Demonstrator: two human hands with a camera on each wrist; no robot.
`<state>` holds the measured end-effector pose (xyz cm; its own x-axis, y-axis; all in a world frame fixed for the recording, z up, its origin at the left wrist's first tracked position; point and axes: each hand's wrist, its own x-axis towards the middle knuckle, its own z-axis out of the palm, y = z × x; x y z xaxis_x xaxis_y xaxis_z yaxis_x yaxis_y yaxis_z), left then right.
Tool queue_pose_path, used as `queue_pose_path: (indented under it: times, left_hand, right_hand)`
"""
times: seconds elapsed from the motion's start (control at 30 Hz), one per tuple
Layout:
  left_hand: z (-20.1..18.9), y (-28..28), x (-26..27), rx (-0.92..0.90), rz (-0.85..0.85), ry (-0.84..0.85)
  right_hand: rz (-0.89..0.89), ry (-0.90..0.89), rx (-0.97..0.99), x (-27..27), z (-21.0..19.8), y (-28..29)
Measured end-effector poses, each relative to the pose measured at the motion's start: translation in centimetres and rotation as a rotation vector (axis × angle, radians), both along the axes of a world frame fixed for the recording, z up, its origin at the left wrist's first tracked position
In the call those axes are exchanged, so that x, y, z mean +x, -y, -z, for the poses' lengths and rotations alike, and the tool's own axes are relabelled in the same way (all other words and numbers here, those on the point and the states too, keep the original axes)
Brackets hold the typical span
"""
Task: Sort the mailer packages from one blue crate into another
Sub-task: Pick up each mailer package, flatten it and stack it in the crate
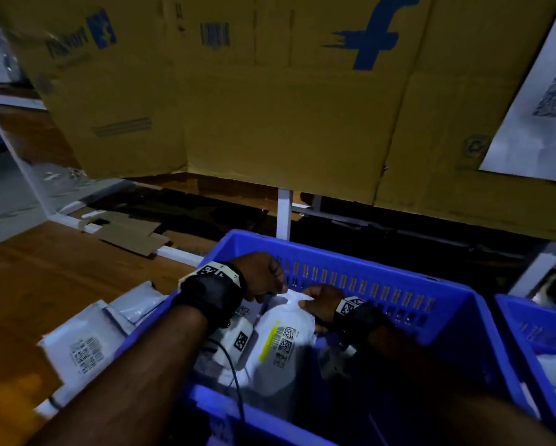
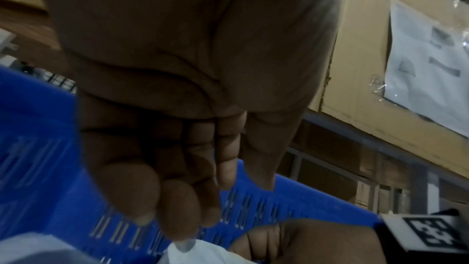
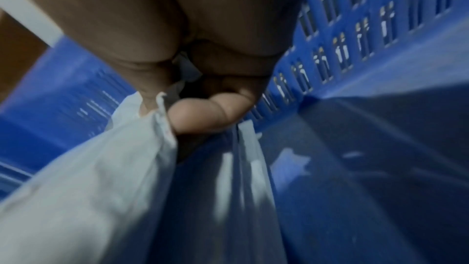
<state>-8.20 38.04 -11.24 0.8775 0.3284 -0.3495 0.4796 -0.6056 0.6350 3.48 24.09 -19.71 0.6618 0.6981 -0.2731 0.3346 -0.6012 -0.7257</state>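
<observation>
Mailer (image 1: 281, 342) pinched at its top edge by right hand (image 1: 321, 305), near the far wall of the crate (image 1: 447, 286), left hand (image 1: 263, 278) relaxed with fingertips just touching it; more mailers still inside, so sorting seems far from finished.

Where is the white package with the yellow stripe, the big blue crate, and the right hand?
White package (image 1: 281, 346), head view, on its barcode label.
Blue crate (image 1: 360, 278), head view, on its slotted far wall.
Right hand (image 1: 321, 302), head view, on the back of the hand pinching the package's top edge.
</observation>
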Motion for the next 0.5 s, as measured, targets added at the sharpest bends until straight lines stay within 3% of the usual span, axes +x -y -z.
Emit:
queue_pose_path:
  times: [0.27, 0.33, 0.43, 0.47, 0.5]
  left_hand:
    - [3.8, -1.0, 0.2, 0.011, 0.063, -0.079]
    - [4.1, -1.0, 0.0, 0.067, 0.107, -0.111]
    - [3.9, -0.9, -0.1, 0.17, 0.181, -0.166]
    - [4.0, -1.0, 0.1, 0.187, 0.195, -0.174]
    - [4.1, -1.0, 0.1, 0.203, 0.208, -0.169]
  right_hand:
    - [-0.227, 0.538, -0.358, -0.8, -1.9, -1.0]
    - [-0.384, 0.489, -0.427, -2.2, -3.4, -1.3]
    - [-0.508, 0.112, -0.295, -4.6, -3.7, -1.7]
    - [-0.501, 0.075, -0.215, -5.2, -3.5, -1.7]
    - [-0.498, 0.148, -0.27, -5.4, -3.0, -1.8]
